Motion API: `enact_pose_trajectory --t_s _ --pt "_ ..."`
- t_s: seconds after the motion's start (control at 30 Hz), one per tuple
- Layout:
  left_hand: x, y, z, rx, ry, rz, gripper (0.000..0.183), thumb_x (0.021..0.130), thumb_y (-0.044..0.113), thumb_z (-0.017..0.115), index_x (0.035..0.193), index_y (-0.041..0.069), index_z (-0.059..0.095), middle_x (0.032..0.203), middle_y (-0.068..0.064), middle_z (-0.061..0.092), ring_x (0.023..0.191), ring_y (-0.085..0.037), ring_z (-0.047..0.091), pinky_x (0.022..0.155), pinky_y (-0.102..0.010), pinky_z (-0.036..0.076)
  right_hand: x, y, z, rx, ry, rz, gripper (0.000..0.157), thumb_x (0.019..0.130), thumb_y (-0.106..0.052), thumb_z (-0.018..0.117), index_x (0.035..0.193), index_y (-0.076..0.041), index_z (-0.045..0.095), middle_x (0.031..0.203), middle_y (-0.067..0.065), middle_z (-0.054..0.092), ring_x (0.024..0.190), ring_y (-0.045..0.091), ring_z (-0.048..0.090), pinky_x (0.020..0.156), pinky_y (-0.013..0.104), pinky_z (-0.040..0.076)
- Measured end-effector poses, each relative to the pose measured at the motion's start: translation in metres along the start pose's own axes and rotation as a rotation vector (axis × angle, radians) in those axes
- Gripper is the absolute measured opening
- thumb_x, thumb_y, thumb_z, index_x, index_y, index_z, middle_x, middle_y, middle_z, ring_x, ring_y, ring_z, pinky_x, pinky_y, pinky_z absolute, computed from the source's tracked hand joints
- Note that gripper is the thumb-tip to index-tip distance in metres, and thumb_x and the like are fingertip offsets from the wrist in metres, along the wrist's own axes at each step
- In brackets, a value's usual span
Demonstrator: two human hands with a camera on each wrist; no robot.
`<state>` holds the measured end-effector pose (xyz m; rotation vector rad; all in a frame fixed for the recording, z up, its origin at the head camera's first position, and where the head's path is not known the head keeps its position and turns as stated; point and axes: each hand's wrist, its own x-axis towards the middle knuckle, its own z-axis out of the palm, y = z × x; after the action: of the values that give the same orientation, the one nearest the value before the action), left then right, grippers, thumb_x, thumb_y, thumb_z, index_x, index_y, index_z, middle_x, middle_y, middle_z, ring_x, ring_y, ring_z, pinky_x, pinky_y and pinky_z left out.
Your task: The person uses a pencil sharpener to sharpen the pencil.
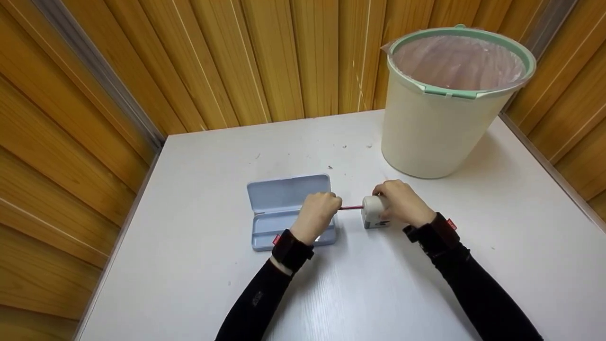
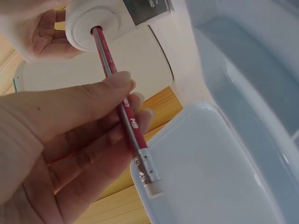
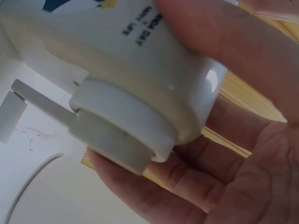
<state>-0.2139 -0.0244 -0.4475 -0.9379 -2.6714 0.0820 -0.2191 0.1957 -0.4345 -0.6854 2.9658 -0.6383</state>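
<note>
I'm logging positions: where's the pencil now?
In the head view, right of centre, the pencil runs from the left hand into the sharpener, beyond the right edge of the blue case.

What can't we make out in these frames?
- Left wrist view: tip of the pencil, hidden inside the sharpener.
- Head view: part of the pencil case interior, behind the left hand and wrist.
- Right wrist view: start of the top line of lettering, covered by the right hand.
- Head view: floor of the bin, hidden by its near side.
- Head view: table specks, too small to identify.
</note>
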Motion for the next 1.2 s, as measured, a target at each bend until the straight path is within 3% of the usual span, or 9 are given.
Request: enact_pose_trajectory --t_s 0.33,0.67,0.97,1.1,1.2 --pt "0.008 0.017 0.004 0.067 0.015 0.009 0.010 0.082 0.006 0.069 0.080 0.015 0.073 0.076 0.001 0.070 0.068 -0.015 0.068 0.052 -0.030 0.055 0.000 0.001 0.003 0.007 0.026 -0.038 0.039 0.058 0.005 0.085 0.094 0.005 0.069 0.089 0.018 0.070 0.090 0.036 0.065 0.082 0.050 0.050" --pt "0.010 0.018 0.003 0.053 0.021 0.005 0.011 0.082 0.005 0.069 0.081 0.015 0.074 0.076 0.002 0.070 0.067 -0.015 0.068 0.052 -0.030 0.055 0.000 0.001 0.001 0.023 0.011 -0.002 0.039 0.058 0.005 0.085 0.094 0.005 0.069 0.090 0.018 0.071 0.091 0.037 0.064 0.084 0.052 0.049" --pt "0.009 0.013 0.005 -0.043 0.038 -0.018 0.007 0.085 0.013 0.070 0.079 0.015 0.073 0.075 0.002 0.070 0.065 -0.017 0.068 0.051 -0.031 0.054 0.000 0.002 0.001 0.027 0.012 -0.003 0.039 0.058 0.005 0.085 0.094 0.005 0.070 0.090 0.018 0.071 0.090 0.037 0.064 0.084 0.052 0.049" --pt "0.010 0.013 0.002 -0.080 0.003 -0.036 0.004 0.083 0.017 0.075 0.082 0.015 0.073 0.077 0.002 0.071 0.067 -0.017 0.069 0.053 -0.031 0.055 0.000 0.002 0.001 0.024 0.010 -0.006 0.039 0.059 0.004 0.085 0.095 0.005 0.070 0.090 0.018 0.071 0.091 0.037 0.064 0.084 0.052 0.049" --pt "0.011 0.014 -0.001 -0.105 -0.059 -0.060 0.022 0.079 0.030 0.081 0.090 0.013 0.071 0.084 0.002 0.070 0.076 -0.017 0.069 0.058 -0.032 0.056 0.000 0.002 0.001 0.022 0.004 -0.003 0.040 0.059 0.003 0.084 0.096 0.005 0.070 0.091 0.018 0.071 0.091 0.037 0.064 0.084 0.052 0.049"
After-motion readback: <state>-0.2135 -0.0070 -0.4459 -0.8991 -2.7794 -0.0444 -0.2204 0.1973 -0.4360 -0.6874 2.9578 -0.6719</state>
